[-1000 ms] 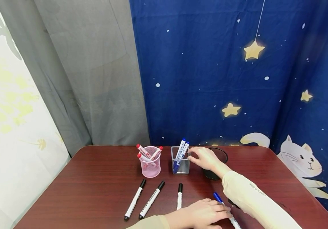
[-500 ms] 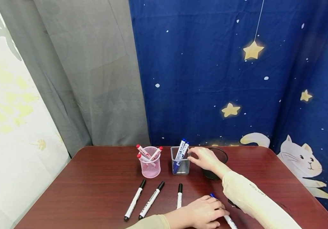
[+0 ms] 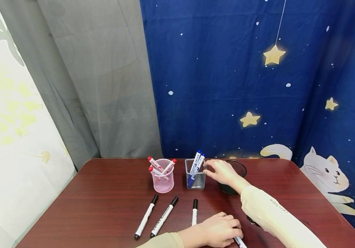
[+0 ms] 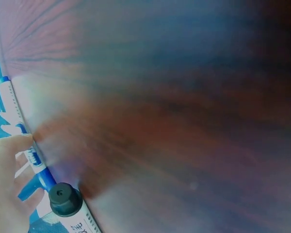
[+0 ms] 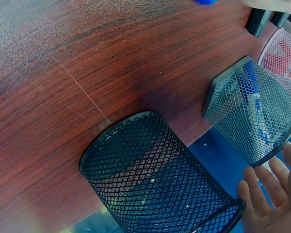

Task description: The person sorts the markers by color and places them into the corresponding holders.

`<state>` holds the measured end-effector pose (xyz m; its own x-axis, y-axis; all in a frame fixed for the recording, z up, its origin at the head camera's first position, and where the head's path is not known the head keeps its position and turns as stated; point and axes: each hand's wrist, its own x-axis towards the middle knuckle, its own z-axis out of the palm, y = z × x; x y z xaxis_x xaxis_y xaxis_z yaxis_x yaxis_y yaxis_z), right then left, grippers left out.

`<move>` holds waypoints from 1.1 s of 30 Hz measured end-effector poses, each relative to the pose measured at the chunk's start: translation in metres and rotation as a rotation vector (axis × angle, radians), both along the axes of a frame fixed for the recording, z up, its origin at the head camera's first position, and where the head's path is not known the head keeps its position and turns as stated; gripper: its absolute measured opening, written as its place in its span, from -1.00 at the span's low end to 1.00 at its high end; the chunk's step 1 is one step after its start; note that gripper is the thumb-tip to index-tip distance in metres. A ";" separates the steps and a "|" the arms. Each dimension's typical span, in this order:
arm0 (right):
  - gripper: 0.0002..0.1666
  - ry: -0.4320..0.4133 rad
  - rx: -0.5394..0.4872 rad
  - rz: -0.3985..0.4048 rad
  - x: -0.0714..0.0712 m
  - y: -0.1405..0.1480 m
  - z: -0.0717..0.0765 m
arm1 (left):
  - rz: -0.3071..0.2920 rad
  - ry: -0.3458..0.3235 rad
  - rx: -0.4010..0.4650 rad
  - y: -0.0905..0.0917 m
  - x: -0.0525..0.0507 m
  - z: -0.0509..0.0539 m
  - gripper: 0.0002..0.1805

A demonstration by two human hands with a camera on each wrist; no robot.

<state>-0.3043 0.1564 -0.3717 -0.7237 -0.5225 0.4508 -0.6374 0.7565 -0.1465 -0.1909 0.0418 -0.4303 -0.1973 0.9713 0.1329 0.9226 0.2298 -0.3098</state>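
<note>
My left hand (image 3: 221,229) grips a blue-capped whiteboard marker (image 3: 240,242) low over the table's near part; its cap end is hidden under the fingers in the head view. In the left wrist view, thumb and fingers close about the marker's barrel (image 4: 12,102), beside a black-capped marker (image 4: 65,200). My right hand (image 3: 222,170) reaches to the square mesh pen holder (image 3: 199,184), where two blue markers (image 3: 197,167) lean. Its loosely bent fingers (image 5: 257,191) touch the holder's rim in the right wrist view.
A pink mesh pen holder (image 3: 163,186) with red-capped markers stands left of the square one. The round black mesh holder (image 3: 229,189) sits under my right wrist. Black-capped markers (image 3: 146,217) lie on the dark red table (image 3: 109,199) in front. Curtains (image 3: 214,86) hang behind.
My left fingers have drawn together round the blue marker, and the hand has shifted slightly left with it. The marker's blue cap has passed out of sight. My right hand stays at the square holder.
</note>
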 end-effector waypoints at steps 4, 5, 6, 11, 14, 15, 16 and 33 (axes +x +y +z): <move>-0.70 0.001 0.001 0.002 0.000 0.000 0.000 | -0.032 0.057 0.009 -0.002 -0.001 0.000 -0.83; -0.70 0.002 0.002 0.001 0.000 0.000 0.000 | -0.040 0.069 0.008 -0.003 -0.001 0.000 -0.84; -0.70 0.002 0.002 0.000 0.000 0.000 0.000 | -0.046 0.084 0.006 -0.003 -0.001 0.000 -0.85; -0.72 0.004 0.004 -0.003 0.000 0.000 -0.001 | -0.080 0.122 -0.005 -0.007 0.000 0.002 -0.87; -0.73 0.002 0.001 -0.004 0.000 0.000 -0.001 | -0.095 0.129 -0.008 -0.011 0.001 0.004 -0.87; -0.73 0.001 0.000 -0.004 0.000 0.000 -0.001 | -0.100 0.132 -0.008 -0.012 0.002 0.005 -0.87; -0.72 -0.001 -0.002 -0.004 0.000 -0.001 0.000 | -0.103 0.137 -0.011 -0.013 0.002 0.006 -0.87; -0.71 -0.010 0.004 -0.010 0.000 -0.001 0.000 | -0.135 0.085 0.118 -0.040 0.009 0.030 -0.82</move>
